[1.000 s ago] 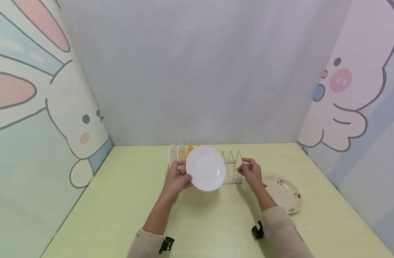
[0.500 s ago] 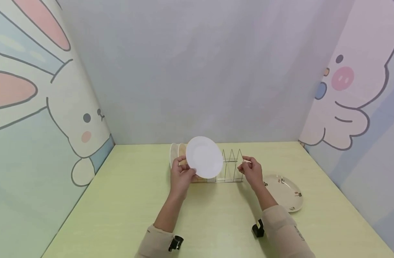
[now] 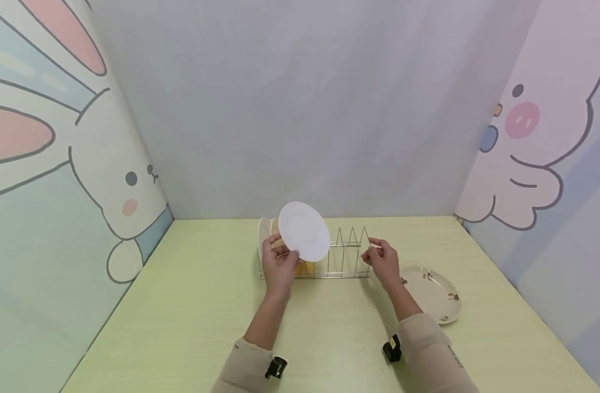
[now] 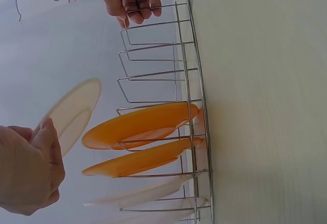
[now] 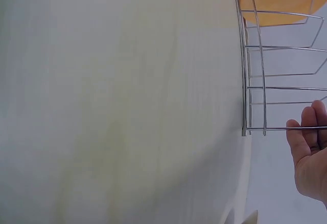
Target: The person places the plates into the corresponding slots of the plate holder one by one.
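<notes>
A white plate (image 3: 305, 232) hangs tilted above the wire dish rack (image 3: 341, 278), held at its lower edge between the thumb and fingers of my left hand (image 3: 279, 267). My right hand (image 3: 382, 265) grips the end wire of the rack, its fingers curled behind that wire in the right wrist view. Two orange plates, one nearer the middle (image 4: 140, 127) and one beside it (image 4: 138, 160), stand in the rack in the left wrist view. Beyond them stand two pale plates, the nearer pale plate (image 4: 138, 196) partly cut by the frame. Several slots toward my right hand hold nothing.
A cream oval plate (image 3: 432, 295) with small brown motifs lies on the light yellow-green table (image 3: 182, 327), right of the rack and partly behind my right forearm. A grey wall (image 3: 300, 109) rises behind, with cartoon-printed side panels.
My left hand has moved the white plate away from me and slightly left, raising it over the rack, and the plate has tilted more. My right hand stays on the rack's end.
</notes>
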`<action>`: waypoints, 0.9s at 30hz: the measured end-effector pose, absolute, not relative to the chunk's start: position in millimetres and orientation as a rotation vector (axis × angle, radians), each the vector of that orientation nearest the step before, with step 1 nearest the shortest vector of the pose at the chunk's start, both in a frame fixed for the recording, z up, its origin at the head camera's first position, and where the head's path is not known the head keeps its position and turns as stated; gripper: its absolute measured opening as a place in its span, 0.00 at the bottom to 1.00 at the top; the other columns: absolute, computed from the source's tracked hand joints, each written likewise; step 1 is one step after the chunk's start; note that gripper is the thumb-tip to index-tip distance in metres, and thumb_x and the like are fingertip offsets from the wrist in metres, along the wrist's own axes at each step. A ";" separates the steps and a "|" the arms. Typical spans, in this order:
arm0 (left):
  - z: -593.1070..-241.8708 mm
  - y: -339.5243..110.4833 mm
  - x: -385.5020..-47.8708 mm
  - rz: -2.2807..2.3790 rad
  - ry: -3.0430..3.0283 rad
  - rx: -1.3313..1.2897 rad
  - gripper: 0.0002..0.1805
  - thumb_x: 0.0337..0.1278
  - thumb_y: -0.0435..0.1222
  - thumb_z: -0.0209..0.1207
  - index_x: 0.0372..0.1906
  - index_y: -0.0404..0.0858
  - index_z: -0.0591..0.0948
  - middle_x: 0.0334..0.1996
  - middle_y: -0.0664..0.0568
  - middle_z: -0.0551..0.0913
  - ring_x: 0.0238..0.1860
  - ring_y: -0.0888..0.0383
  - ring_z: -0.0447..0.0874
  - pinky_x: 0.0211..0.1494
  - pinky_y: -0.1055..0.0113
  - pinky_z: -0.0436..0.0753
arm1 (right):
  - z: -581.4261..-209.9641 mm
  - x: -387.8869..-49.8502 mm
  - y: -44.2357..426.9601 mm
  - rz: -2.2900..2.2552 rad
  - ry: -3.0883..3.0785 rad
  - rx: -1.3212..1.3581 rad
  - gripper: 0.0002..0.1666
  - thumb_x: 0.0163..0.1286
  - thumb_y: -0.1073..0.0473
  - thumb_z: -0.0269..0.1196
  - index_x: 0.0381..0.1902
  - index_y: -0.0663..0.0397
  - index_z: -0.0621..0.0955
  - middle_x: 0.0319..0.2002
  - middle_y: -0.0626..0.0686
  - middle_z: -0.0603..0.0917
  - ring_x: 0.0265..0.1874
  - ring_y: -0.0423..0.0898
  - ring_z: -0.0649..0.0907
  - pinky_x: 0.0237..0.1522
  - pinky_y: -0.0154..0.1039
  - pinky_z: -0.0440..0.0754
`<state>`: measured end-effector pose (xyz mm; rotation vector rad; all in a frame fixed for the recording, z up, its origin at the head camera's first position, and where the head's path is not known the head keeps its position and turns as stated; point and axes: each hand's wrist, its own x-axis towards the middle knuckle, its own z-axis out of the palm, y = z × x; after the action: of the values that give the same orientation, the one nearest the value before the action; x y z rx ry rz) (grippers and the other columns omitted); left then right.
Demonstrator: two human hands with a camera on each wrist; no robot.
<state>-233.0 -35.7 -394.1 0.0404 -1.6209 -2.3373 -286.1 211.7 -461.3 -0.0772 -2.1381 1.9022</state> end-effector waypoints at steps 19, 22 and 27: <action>-412.2 -11.4 -244.2 -2.149 -1.657 0.056 0.29 0.46 0.17 0.55 0.55 0.37 0.68 0.35 0.41 0.72 0.35 0.50 0.76 0.35 0.63 0.82 | -465.5 -285.3 211.4 1.904 -2.152 -0.082 0.18 0.68 0.67 0.49 0.55 0.64 0.73 0.27 0.59 0.81 0.27 0.45 0.82 0.35 0.36 0.82; -415.7 -9.3 -246.3 -2.106 -1.688 0.031 0.28 0.46 0.17 0.56 0.55 0.37 0.69 0.36 0.39 0.74 0.36 0.49 0.76 0.36 0.63 0.82 | -464.8 -285.9 211.6 1.901 -2.145 -0.069 0.18 0.68 0.67 0.49 0.55 0.64 0.73 0.27 0.59 0.81 0.26 0.45 0.82 0.35 0.35 0.82; -419.9 -7.2 -246.6 -2.006 -1.754 0.013 0.27 0.46 0.17 0.57 0.54 0.36 0.70 0.34 0.40 0.74 0.34 0.50 0.75 0.34 0.65 0.79 | -463.1 -285.3 211.6 1.898 -2.136 -0.055 0.18 0.67 0.68 0.49 0.54 0.64 0.73 0.26 0.58 0.81 0.26 0.44 0.82 0.35 0.35 0.82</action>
<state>-246.6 -7.2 -419.9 0.0128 -1.7542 -2.0065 -285.3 211.6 -463.1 -0.0551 -2.1363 1.8979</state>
